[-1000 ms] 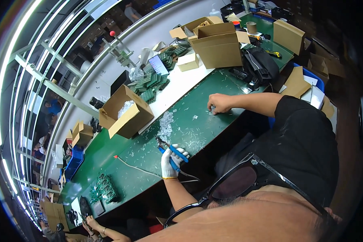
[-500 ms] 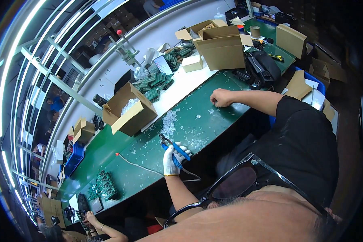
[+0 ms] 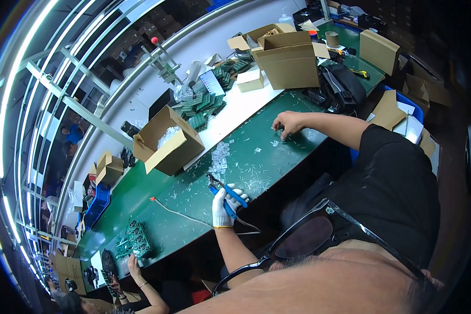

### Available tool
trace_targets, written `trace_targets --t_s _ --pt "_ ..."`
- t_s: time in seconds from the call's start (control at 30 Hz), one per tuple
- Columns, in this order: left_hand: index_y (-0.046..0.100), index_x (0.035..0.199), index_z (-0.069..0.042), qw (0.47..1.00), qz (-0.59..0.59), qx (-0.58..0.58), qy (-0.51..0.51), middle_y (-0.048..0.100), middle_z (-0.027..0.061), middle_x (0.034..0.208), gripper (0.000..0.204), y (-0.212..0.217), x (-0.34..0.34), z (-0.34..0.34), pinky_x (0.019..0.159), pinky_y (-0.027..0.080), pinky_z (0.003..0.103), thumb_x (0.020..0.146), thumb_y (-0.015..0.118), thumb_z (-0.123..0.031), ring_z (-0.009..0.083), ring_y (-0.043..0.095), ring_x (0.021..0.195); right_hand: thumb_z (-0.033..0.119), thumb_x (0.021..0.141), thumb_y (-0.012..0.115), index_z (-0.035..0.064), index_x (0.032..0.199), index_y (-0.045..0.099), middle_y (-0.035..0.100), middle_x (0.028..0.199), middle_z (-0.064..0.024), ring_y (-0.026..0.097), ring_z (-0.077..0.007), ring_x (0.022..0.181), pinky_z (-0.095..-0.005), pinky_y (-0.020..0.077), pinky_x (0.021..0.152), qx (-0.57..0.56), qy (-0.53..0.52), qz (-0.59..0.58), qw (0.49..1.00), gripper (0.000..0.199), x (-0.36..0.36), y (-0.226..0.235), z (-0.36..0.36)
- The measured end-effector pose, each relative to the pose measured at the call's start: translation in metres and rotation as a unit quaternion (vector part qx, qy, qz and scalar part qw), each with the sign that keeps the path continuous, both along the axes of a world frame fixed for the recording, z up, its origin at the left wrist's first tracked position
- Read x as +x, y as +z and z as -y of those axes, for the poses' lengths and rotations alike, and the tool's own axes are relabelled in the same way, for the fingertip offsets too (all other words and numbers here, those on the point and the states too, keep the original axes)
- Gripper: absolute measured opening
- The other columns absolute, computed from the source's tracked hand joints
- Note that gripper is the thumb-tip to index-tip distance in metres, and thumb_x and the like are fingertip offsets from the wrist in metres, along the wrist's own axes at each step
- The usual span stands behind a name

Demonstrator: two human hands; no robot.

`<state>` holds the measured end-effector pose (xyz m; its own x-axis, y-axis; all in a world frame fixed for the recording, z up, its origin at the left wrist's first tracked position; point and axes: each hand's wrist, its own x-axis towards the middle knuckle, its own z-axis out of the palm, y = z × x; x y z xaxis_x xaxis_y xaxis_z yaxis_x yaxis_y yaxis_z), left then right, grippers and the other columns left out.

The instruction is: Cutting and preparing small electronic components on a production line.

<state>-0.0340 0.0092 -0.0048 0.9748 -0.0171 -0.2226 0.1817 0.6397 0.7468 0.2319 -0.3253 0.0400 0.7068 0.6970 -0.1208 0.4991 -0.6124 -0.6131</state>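
Observation:
My left hand (image 3: 223,208), in a white glove, is closed around blue-handled cutting pliers (image 3: 228,196). Their dark jaws point away from me over the green table. My bare right hand (image 3: 290,123) hovers low over the table's right part, fingers bent down and a little apart. Nothing shows between its fingertips, though their undersides are hidden. Close to it lie small clear plastic pieces (image 3: 275,143). A longer pile of clear pieces (image 3: 220,159) stretches beyond the pliers, and thin pale offcuts (image 3: 257,183) are scattered around.
An open carton (image 3: 180,152) with clear pieces stands at the table's far edge. Behind it are stacked green circuit boards (image 3: 199,107). A larger carton (image 3: 288,65) and black bag (image 3: 343,86) sit far right. A red-tipped cable (image 3: 178,213) lies left; a co-worker's hand (image 3: 134,266) reaches in.
My right hand has loosened from a fist, its fingers now apart. The left hand and pliers stay in place. At lower left, the co-worker's hand has moved toward the green boards.

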Motion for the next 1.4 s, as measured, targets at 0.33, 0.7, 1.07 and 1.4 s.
trace_targets --t_s 0.33,0.7,1.07,1.4 --pt "0.058 0.124 0.001 0.994 0.03 -0.084 -0.06 0.069 0.0189 0.101 0.048 -0.021 0.008 -0.014 0.087 0.058 0.054 0.097 0.059 -0.039 0.0371 0.07 0.093 0.012 0.073 0.082 0.0062 0.106 0.075 0.071 0.111 -0.0176 0.065 -0.035 0.11 -0.0416 0.0515 0.097 -0.07 0.044 0.11 0.99 0.034 0.001 -0.004 -0.005" --pt "0.058 0.123 0.0 0.995 0.031 -0.078 -0.058 0.07 0.019 0.1 0.046 -0.022 0.008 -0.014 0.086 0.058 0.054 0.098 0.059 -0.039 0.0386 0.07 0.093 0.001 0.077 0.064 0.0044 0.103 0.076 0.074 0.105 -0.0176 0.07 -0.0341 0.1 -0.0401 0.056 0.088 0.044 -0.049 0.081 0.995 0.028 0.011 0.007 -0.023" --pt "0.059 0.12 0.0 1.0 -0.001 -0.005 0.0 0.069 0.0186 0.097 0.045 0.001 0.001 0.001 0.084 0.059 0.054 0.097 0.06 -0.038 0.038 0.071 0.09 0.003 0.078 0.065 0.0038 0.098 0.075 0.073 0.104 -0.0189 0.069 -0.0349 0.1 -0.0417 0.0552 0.089 -0.067 -0.018 0.142 0.987 0.022 0.025 -0.013 -0.045" --pt "0.059 0.12 0.001 0.998 0.025 -0.041 -0.033 0.069 0.0185 0.097 0.045 -0.015 0.007 -0.011 0.084 0.059 0.053 0.098 0.06 -0.038 0.0378 0.071 0.089 0.003 0.075 0.069 0.0026 0.092 0.073 0.073 0.097 -0.0179 0.07 -0.0341 0.096 -0.0423 0.0556 0.086 -0.065 -0.002 0.16 0.985 0.017 0.031 -0.012 -0.038"
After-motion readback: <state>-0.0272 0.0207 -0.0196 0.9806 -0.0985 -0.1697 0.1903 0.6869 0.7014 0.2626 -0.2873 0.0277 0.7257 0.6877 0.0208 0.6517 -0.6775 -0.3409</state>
